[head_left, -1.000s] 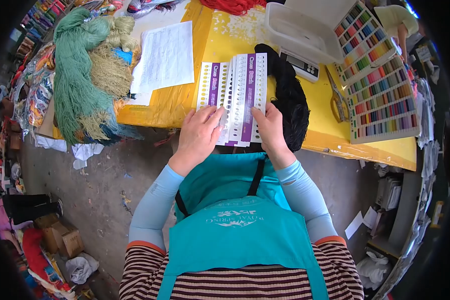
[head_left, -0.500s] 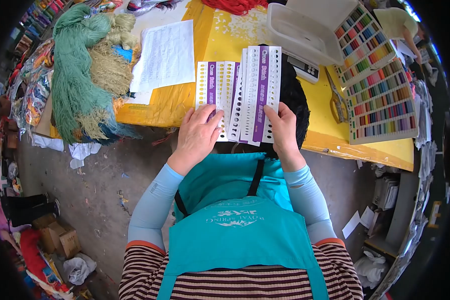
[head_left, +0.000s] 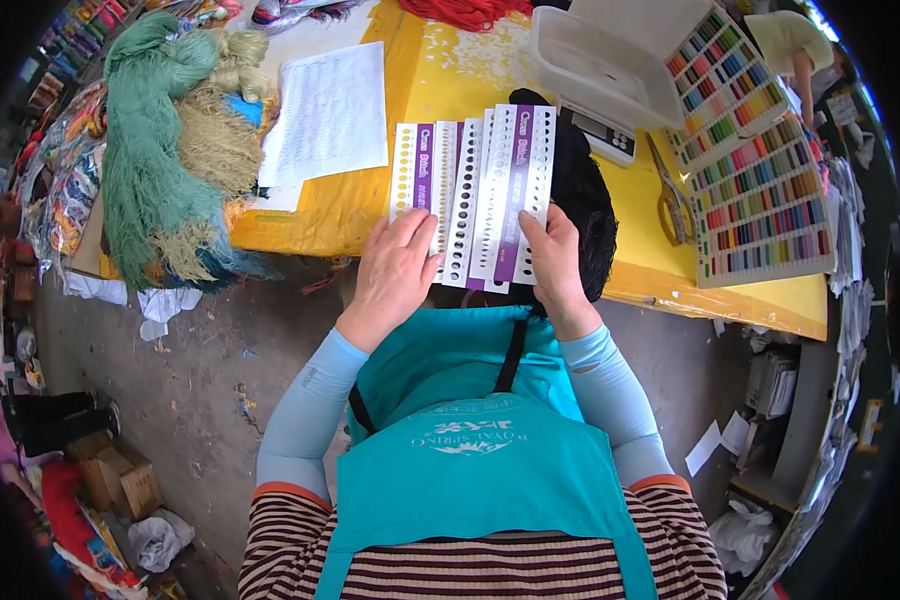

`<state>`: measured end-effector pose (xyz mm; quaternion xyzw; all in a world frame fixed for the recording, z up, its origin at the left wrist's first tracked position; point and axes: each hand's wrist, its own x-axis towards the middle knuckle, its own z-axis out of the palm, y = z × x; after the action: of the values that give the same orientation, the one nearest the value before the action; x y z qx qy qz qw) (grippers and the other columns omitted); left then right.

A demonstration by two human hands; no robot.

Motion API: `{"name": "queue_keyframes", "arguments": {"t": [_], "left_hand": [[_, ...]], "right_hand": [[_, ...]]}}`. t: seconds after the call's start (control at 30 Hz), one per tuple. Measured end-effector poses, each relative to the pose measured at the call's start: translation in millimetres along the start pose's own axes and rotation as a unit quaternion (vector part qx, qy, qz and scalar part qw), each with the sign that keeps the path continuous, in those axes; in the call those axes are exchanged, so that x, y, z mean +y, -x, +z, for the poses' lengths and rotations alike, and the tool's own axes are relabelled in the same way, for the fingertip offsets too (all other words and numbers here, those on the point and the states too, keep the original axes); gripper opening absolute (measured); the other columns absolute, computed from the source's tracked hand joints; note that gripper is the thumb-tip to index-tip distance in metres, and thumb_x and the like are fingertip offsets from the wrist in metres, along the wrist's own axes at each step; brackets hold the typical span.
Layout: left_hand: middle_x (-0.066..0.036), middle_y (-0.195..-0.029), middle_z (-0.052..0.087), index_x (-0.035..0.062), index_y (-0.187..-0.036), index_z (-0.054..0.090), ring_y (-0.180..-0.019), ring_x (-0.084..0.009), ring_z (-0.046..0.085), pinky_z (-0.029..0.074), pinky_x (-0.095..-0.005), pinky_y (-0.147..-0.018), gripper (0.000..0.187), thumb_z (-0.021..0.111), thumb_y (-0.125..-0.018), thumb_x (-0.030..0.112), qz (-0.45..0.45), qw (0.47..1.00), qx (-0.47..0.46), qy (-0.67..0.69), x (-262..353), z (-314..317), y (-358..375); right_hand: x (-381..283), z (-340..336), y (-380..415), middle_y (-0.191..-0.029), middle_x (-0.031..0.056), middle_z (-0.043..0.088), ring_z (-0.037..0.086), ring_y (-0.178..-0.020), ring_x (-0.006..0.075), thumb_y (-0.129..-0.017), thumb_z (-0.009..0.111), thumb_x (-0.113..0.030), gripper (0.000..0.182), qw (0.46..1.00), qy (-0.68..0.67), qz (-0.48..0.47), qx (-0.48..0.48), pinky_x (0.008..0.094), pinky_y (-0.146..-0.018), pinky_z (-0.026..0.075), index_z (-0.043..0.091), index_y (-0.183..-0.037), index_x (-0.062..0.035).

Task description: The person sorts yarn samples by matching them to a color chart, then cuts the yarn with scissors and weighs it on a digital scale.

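Note:
A fanned stack of white and purple punched cards (head_left: 462,190), marked "Cross Stitch", lies at the table's front edge, partly over black thread (head_left: 590,215). My left hand (head_left: 390,268) rests on the lower left cards, its fingers together on them. My right hand (head_left: 558,262) pinches the lower right edge of the rightmost card, thumb on top. The cards overlap, so most show only as strips with rows of holes. Left of them is a printed sheet (head_left: 325,115).
Green thread hanks (head_left: 155,140) hang over the table's left front edge. At the right are scissors (head_left: 672,195), a scale (head_left: 602,135), a clear plastic tub (head_left: 605,70) and colour sample boards (head_left: 760,200). Another person's arm (head_left: 803,85) shows at the upper right.
My right hand and the right-hand cards have shifted slightly left and down. The middle cards are spread differently, showing more of a dark-holed strip. The other person's arm has moved.

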<state>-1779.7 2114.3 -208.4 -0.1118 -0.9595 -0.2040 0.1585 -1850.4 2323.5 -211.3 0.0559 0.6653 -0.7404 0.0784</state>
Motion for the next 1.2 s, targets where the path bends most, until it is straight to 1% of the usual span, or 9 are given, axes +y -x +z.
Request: {"name": "queue_keyframes", "arguments": {"t": [0.17,0.4,0.57,0.9,1.07,1.1,1.13,1.17,1.2], "left_hand": [[-0.015,-0.129,0.053,-0.0019,-0.124,0.057,-0.120,-0.0311,0.052,0.037,-0.0477,-0.107,0.042,0.065,-0.087,0.017,0.005,1.000,-0.012,0.022,-1.5,0.5,-0.7],[-0.013,-0.132,0.052,0.0006,-0.126,0.057,-0.123,-0.0304,0.050,0.036,-0.0474,-0.108,0.042,0.063,-0.088,0.018,0.001,0.999,-0.020,0.025,7.5,-7.7,-8.4],[-0.007,-0.130,0.054,0.0048,-0.123,0.059,-0.126,-0.0230,0.048,0.038,-0.0475,-0.105,0.038,0.063,-0.088,0.021,0.072,0.997,-0.009,-0.024,9.3,-2.8,-14.4],[-0.009,-0.131,0.052,0.0042,-0.123,0.058,-0.126,-0.0261,0.049,0.037,-0.0496,-0.106,0.038,0.062,-0.088,0.016,0.064,0.995,-0.069,0.020,12.5,-2.8,-17.2],[-0.012,-0.120,0.057,0.0036,-0.111,0.064,-0.122,-0.0289,0.050,0.040,-0.0448,-0.103,0.029,0.066,-0.086,0.018,0.080,0.996,-0.025,0.042,9.9,-0.1,-29.0],[-0.013,-0.108,0.062,0.0005,-0.108,0.065,-0.111,-0.0283,0.059,0.047,-0.0382,-0.095,0.025,0.065,-0.089,0.018,0.071,0.994,0.026,0.080,12.8,2.7,-34.1],[-0.012,-0.103,0.064,-0.0015,-0.108,0.064,-0.102,-0.0238,0.062,0.049,-0.0340,-0.089,0.025,0.063,-0.092,0.018,-0.053,0.951,-0.011,0.304,20.8,0.7,-37.1],[-0.010,-0.098,0.067,-0.0036,-0.108,0.063,-0.094,-0.0192,0.065,0.052,-0.0297,-0.083,0.026,0.062,-0.095,0.018,-0.175,0.842,-0.050,0.507,27.7,-1.0,-38.5],[-0.008,-0.097,0.068,-0.0056,-0.109,0.062,-0.085,-0.0103,0.064,0.052,-0.0241,-0.077,0.027,0.059,-0.098,0.018,-0.174,0.781,-0.084,0.594,24.5,-1.0,-42.9]], "right_hand": [[1.8,5.6,-7.6,-0.098,0.0127,0.069,0.065,-0.084,0.0149,-0.094,0.058,-0.008,0.023,1.000,0.023,-0.008,0.008,0.0284,-0.077,0.052,0.058,-0.110,0.0094],[3.1,2.0,-14.8,-0.095,0.0141,0.070,0.067,-0.080,0.0155,-0.093,0.059,-0.007,0.023,0.998,0.062,-0.015,0.015,0.0292,-0.072,0.054,0.060,-0.107,0.0106],[-3.7,-0.4,-11.4,-0.100,0.0119,0.068,0.064,-0.087,0.0145,-0.093,0.059,-0.007,0.024,0.998,0.057,0.004,0.012,0.0271,-0.079,0.050,0.059,-0.111,0.0095],[-1.8,-13.0,-8.4,-0.097,0.0131,0.070,0.066,-0.081,0.0141,-0.093,0.058,-0.008,0.023,0.997,0.074,-0.006,0.035,0.0275,-0.073,0.053,0.060,-0.109,0.0093],[-25.6,-12.8,23.3,-0.098,0.0103,0.070,0.067,-0.082,0.0121,-0.096,0.057,-0.011,0.022,1.000,-0.012,-0.008,-0.006,0.0265,-0.075,0.055,0.059,-0.111,0.0052],[-31.1,-11.1,29.3,-0.098,0.0099,0.070,0.067,-0.081,0.0120,-0.097,0.057,-0.012,0.023,0.999,-0.043,-0.004,-0.026,0.0262,-0.075,0.055,0.059,-0.112,0.0045],[-37.2,-8.0,35.3,-0.099,0.0091,0.070,0.068,-0.081,0.0121,-0.096,0.058,-0.013,0.022,0.998,-0.056,0.009,-0.037,0.0258,-0.076,0.055,0.060,-0.112,0.0031],[-37.8,-6.9,38.1,-0.099,0.0089,0.070,0.068,-0.082,0.0125,-0.096,0.058,-0.013,0.023,0.997,-0.052,0.019,-0.054,0.0261,-0.077,0.055,0.060,-0.113,0.0025],[-40.4,-4.2,40.8,-0.100,0.0090,0.070,0.068,-0.083,0.0127,-0.096,0.058,-0.014,0.024,0.996,-0.049,0.026,-0.066,0.0265,-0.077,0.055,0.060,-0.113,0.0027]]}}
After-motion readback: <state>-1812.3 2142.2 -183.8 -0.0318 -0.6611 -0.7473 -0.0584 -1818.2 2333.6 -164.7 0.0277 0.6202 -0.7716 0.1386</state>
